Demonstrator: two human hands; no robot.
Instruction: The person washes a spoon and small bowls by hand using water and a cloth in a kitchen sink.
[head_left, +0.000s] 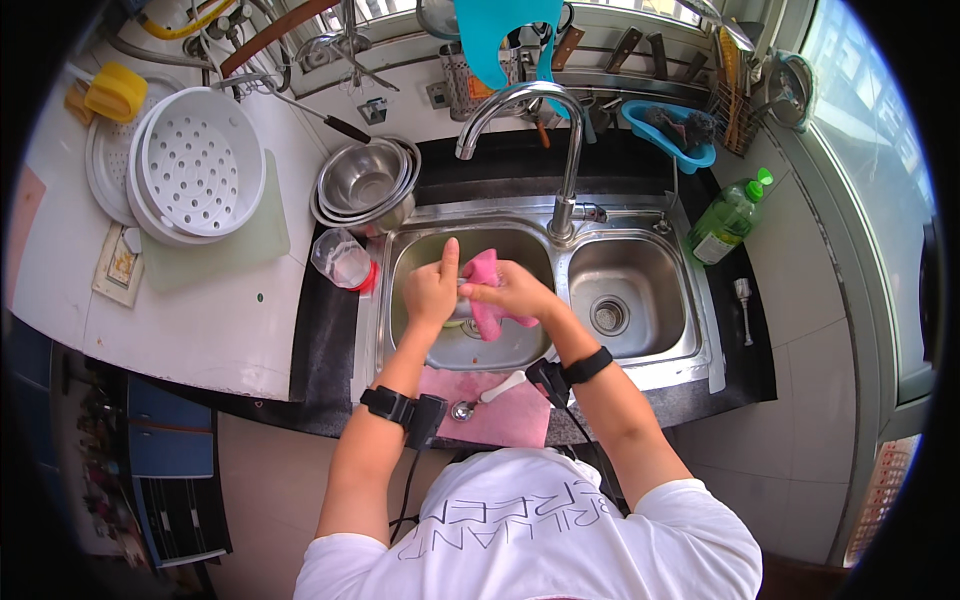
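Over the left basin (517, 352) of a stainless steel double sink, my right hand (525, 291) grips a pink cloth (487, 319). The cloth is bunched against a small shiny item (464, 309) that my left hand (433, 295) holds, thumb pointing up. Fingers and cloth hide most of that item, so its kind cannot be told. Below the hands, part of a pale green thing (453, 324) shows in the basin near the drain. A spoon with a white handle (501, 387) lies on a pink mat (517, 420) at the sink's front edge.
A chrome faucet (574, 142) arches above the sink, right of my hands. Nested steel bowls (366, 184) and a clear jar with a red lid (343, 259) stand left. A green detergent bottle (724, 221) stands right. White strainer baskets (199, 161) sit on the left counter.
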